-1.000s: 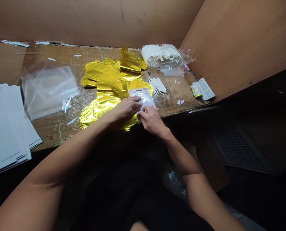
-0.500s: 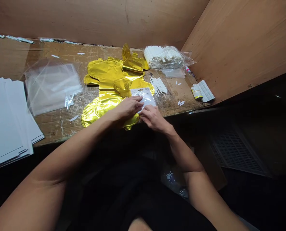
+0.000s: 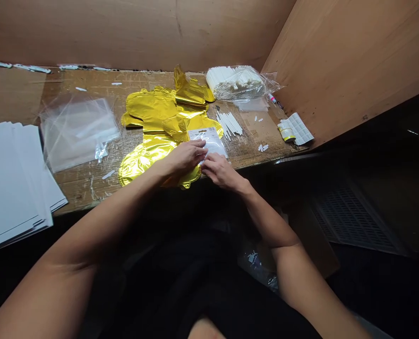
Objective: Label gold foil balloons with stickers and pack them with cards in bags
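Observation:
A flat clear plastic packet (image 3: 213, 146) with a whitish front and a hang hole at its top lies on gold foil balloons (image 3: 156, 113). My left hand (image 3: 185, 156) rests over the packet's left side, fingers curled together onto it, thumb hidden. At the near edge of the packet, my right hand (image 3: 219, 170) is closed in a pinch, thumb against forefinger. The exact bit of plastic between those fingertips is too small to make out. Just right of the packet lies a loose bunch of white sticks (image 3: 229, 125).
Clear plastic bags (image 3: 77, 129) and a stack of white paper (image 3: 12, 179) lie to the left. A bag full of white sticks (image 3: 236, 82) sits at the back right. A sticker sheet with a yellow-banded roll (image 3: 296, 129) lies near the right wall (image 3: 354, 56).
The view has shifted slightly. Both hands remain at the packet's near edge, with the right fingertips moving only a little.

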Tool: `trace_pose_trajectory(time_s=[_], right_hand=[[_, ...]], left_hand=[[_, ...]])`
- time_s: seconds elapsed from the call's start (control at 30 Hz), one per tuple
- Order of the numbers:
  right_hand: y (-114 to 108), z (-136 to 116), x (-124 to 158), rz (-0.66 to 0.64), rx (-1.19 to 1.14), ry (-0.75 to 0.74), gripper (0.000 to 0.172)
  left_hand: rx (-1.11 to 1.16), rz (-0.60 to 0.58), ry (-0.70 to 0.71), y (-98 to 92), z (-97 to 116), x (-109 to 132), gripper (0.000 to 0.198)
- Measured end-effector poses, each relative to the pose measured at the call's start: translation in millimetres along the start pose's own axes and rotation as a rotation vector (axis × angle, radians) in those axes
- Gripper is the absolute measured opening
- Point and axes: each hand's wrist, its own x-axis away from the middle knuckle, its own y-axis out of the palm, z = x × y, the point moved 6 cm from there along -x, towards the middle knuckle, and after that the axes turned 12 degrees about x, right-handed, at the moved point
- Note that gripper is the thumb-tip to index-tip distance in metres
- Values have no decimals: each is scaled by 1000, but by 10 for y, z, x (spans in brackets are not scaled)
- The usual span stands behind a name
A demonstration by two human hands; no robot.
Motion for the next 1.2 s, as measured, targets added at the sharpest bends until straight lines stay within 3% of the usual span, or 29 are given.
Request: trace_pose_trajectory(time_s=[0.13, 0.23, 0.3, 0.37, 0.4, 0.43, 0.47, 0.5, 0.57, 0.67, 0.73, 0.77, 0.8, 0.9, 0.97, 1.03, 1.13, 1.17, 1.2], right_hand=[[4, -36, -10, -18, 24, 23, 22], [-204, 54, 275, 68, -351, 109, 24], [-326, 168, 588, 43, -697, 175, 35], [-345, 166, 917, -241, -916, 123, 49], [-331, 156, 1080, -417, -893, 100, 54], [-315, 192, 1215, -533, -765, 128, 54], [-310, 280, 1301, -565, -553, 210, 51], [-341, 392, 1332, -507, -298, 324, 45], [-464, 499, 1275, -255, 130, 483, 38], [-354, 292, 985, -74, 279, 277, 51], [-226, 190, 774, 4, 210, 153, 27], [-183, 193, 682, 45, 168, 159, 14], [-157, 225, 603, 84, 132, 205, 12], [-161, 358, 485, 153, 85, 456, 20], [-205, 409, 522, 174, 36, 648, 16], [-198, 448, 615, 176, -139, 807, 21], [-33, 495, 636, 152, -625, 848, 35], [0, 495, 602, 195, -771, 824, 40], [9, 480, 561, 260, -888, 798, 43]], left_hand=[[-127, -60, 14, -4, 54, 9, 36], [-166, -88, 11, -19, 91, 11, 34], [-170, -94, 10, -30, 114, 17, 34], [-165, -104, 7, -40, 144, 33, 35], [-160, -116, 5, -42, 162, 46, 35], [-153, -133, 5, -42, 184, 61, 34], [-145, -152, 11, -40, 210, 79, 33], [-136, -167, 18, -39, 238, 98, 31], [-126, -193, 34, -36, 294, 136, 28], [-129, -221, 34, -21, 347, 193, 27], [-126, -222, 30, -3, 347, 225, 29], [-124, -217, 27, 11, 332, 236, 32], [-125, -207, 22, 29, 310, 242, 37], [-160, -146, -37, 89, 237, 244, 36], [-188, -90, -95, 119, 250, 257, 27], [-186, -54, -137, 138, 314, 282, 20], [-99, -73, -126, 173, 398, 306, 17], [-59, -38, -105, 157, 419, 307, 14], [-12, 79, -123, 94, 419, 313, 17]])
